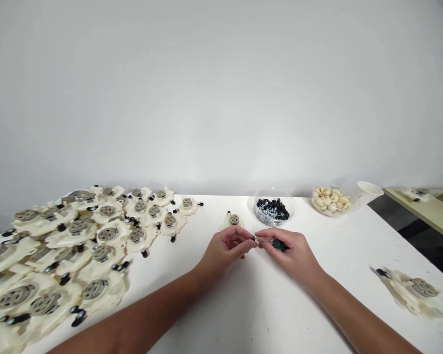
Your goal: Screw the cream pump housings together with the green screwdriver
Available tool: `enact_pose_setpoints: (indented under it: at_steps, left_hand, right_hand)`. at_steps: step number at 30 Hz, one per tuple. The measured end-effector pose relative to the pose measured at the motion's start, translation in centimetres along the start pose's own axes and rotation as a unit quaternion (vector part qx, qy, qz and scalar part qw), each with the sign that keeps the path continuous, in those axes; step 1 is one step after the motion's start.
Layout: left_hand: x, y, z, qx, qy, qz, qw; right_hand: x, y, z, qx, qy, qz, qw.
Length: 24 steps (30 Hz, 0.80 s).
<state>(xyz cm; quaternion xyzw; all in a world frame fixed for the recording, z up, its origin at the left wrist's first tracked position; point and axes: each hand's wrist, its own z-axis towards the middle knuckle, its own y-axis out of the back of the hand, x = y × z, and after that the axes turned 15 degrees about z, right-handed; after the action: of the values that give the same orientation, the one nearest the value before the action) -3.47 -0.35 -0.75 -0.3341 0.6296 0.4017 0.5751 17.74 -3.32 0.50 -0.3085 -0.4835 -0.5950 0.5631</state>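
Above the middle of the table my two hands meet at the fingertips. My left hand (231, 246) is closed in a pinch on a small black piece (254, 239), mostly hidden by the fingers. My right hand (288, 250) is closed around what looks like a green-handled screwdriver (279, 245), its front end pointing at the black piece. Something small and pale shows between the fingertips. Just behind my left hand lies a cream plastic housing with a round metal motor (234, 220). A clear bowl (258, 214) of small black and silvery pieces (273, 209) stands behind my right hand.
Many similar motor housings (107, 233) are heaped on the left of the white table (221, 314). Another housing (411, 290) lies at the right. At the back right are a clear bowl of cream curved pieces (330, 200) and a white cup (369, 191), near a yellowish shelf (424, 214).
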Motion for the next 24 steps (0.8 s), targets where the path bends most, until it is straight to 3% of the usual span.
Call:
enact_pose_setpoints:
  at_steps: [24]
  left_hand:
    - [0.19,-0.27,-0.08,-0.017,-0.005,0.011,1.0]
  right_hand:
    - [0.65,0.07,0.09,0.022,-0.011,-0.016,1.0]
